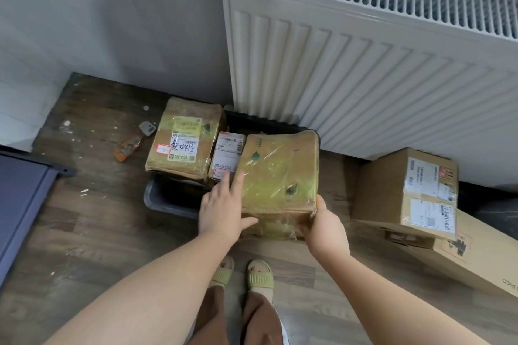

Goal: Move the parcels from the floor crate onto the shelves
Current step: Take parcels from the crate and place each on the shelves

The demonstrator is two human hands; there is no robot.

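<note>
One parcel (277,173) — taped cardboard, stiff, film-slick, likely light — at right end of crate (165,199). Left hand (221,213) flat against side, fingers (238,179) straight; right hand (322,227) gripping near corner. Best held under both bottom edges.

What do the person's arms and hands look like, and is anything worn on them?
Both arms are bare to the frame edge, no sleeves showing. The left hand and right hand wear no gloves, and no ring, watch or bracelet is visible. Lower down: brown trousers and pale green slide sandals.
</note>
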